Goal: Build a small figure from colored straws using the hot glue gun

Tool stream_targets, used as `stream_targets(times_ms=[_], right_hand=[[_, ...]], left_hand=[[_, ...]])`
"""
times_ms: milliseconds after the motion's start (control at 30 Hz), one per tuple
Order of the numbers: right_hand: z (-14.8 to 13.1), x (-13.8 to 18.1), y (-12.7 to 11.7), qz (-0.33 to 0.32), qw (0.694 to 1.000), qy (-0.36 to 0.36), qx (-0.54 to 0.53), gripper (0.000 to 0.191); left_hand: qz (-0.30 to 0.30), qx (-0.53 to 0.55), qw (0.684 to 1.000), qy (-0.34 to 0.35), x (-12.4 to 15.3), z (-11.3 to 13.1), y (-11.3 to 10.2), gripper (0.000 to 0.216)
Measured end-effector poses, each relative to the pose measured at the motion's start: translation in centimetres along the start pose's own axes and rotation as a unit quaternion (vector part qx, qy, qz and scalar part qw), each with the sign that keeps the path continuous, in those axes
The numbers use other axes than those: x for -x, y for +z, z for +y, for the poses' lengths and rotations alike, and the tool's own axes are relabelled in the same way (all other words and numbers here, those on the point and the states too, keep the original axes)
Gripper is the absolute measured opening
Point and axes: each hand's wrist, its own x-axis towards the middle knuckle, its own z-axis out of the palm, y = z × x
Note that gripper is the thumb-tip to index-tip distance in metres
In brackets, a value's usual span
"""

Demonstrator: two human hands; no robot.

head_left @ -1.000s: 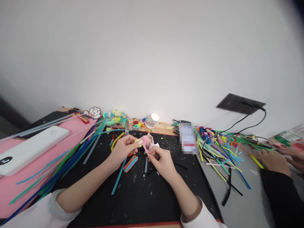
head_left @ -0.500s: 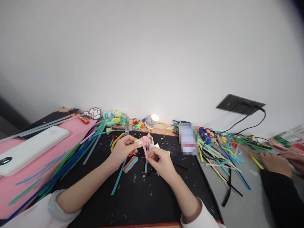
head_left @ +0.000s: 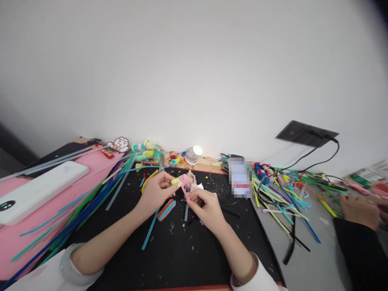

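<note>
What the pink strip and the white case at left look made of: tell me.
Pink strip: probably fuzzy chenille, matte; its wound turns look soft, without shine. White case: likely hard plastic, satin, judging by its even, rounded shell.

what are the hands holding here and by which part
The left hand holds the pink-and-yellow bundle at its yellow end; the right hand pinches the pink strip near its lower end.

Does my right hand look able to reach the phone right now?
Likely yes: nothing tall stands on the black mat between your right hand and the phone, though that hand may need to release the pink strip it pinches.
</note>
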Motion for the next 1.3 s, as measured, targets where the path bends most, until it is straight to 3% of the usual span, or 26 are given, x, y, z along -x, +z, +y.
stream_targets(times_ms=[400,633,733,900,1100,1300], right_hand=[[-0.4,0.1,-0.4,0.014,0.997,-0.038,0.062,0.019],[-0.2,0.4,-0.2,0.041,0.994,-0.056,0.084,0.023],[-0.4,0.4,-0.2,0.051,0.993,-0.063,0.087,0.025],[-0.4,0.4,-0.2,0.059,0.994,-0.057,0.073,0.024],[0.4,0.2,-0.1,0.049,0.999,-0.009,0.015,0.005],[0.9,-0.2,-0.4,0.131,0.979,0.044,0.150,0.028]], left_hand=[[0.023,-0.106,0.993,0.048,0.5,0.7,0.2,0.019],[0.017,-0.202,0.965,0.169,0.4,-0.2,-0.1,0.012],[0.001,-0.204,0.962,0.181,0.3,-0.2,-0.1,0.010],[0.000,-0.175,0.974,0.143,0.5,-0.1,0.1,0.014],[-0.010,-0.001,1.000,-0.016,0.1,0.4,0.1,0.027],[0.007,0.177,0.979,-0.099,-0.3,0.9,-0.1,0.033]])
